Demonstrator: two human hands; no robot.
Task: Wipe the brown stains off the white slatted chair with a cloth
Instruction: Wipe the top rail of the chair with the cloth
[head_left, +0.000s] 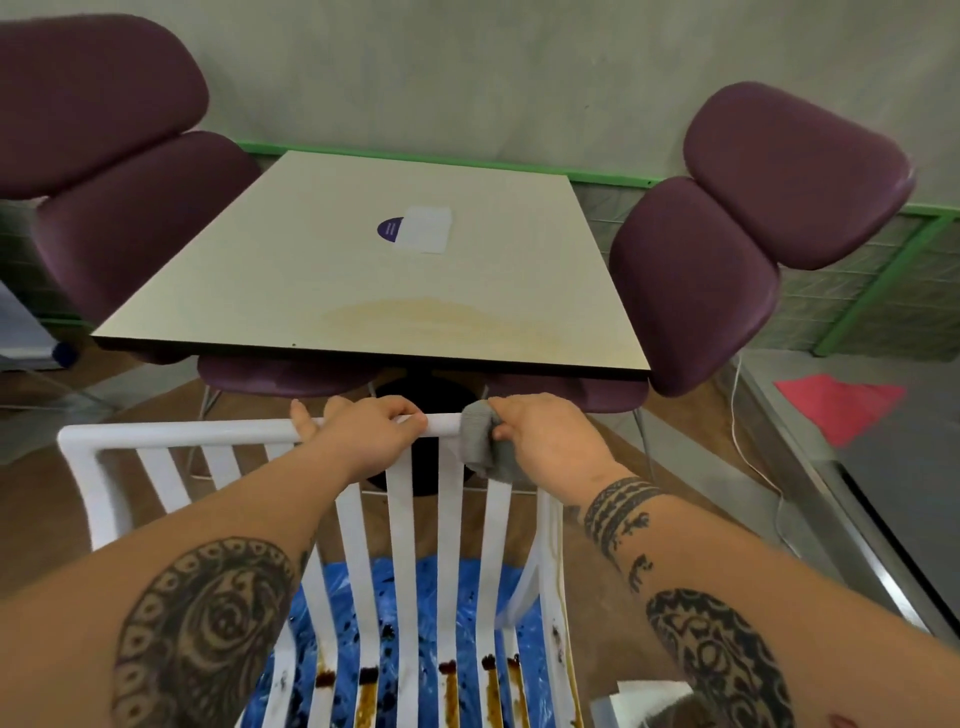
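Left grip (363, 431) clenched on chair (171, 432) top rail; right grip (540, 436), at 3 o'clock, grasps grey cloth (480, 436) against rail.

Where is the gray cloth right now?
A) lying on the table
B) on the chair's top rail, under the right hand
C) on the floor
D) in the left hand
B: the right hand presses the cloth onto the chair's top rail; the left hand only grips the bare rail.
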